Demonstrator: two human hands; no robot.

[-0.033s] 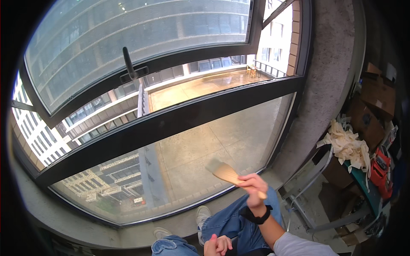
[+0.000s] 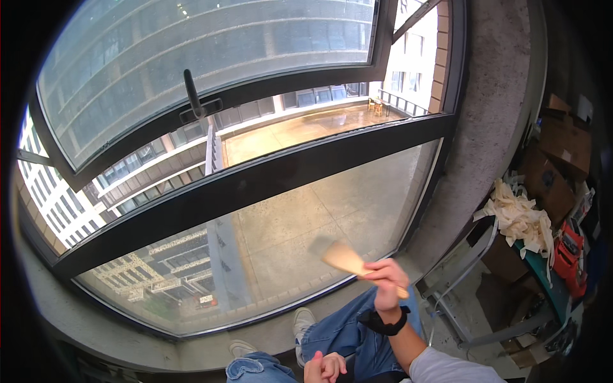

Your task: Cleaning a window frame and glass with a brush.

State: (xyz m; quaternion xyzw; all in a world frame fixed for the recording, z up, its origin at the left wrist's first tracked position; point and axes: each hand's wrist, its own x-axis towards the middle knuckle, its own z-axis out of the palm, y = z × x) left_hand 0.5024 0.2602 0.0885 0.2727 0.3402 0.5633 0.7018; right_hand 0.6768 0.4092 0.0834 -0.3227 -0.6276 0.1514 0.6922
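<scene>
My right hand (image 2: 388,281) is closed round the handle of a flat wooden brush (image 2: 343,256). The brush tilts up to the left in front of the lower window pane (image 2: 294,223), and its dark bristle end is smeared by motion. Whether the bristles touch the glass I cannot tell. A black band (image 2: 384,322) circles my right wrist. Low in the picture, my left hand (image 2: 329,367) rests by my lap with its fingers curled in; no object shows in it.
A dark frame bar (image 2: 249,182) crosses the window below the tilted-out upper sash with its black handle (image 2: 193,96). At right, crumpled cream cloth or paper (image 2: 520,217), a red-orange item (image 2: 568,258) and cardboard boxes (image 2: 562,147) crowd a green-topped surface. A metal-framed chair (image 2: 466,268) stands nearby.
My right hand and the brush have shifted slightly to the right. My left hand stays where it was.
</scene>
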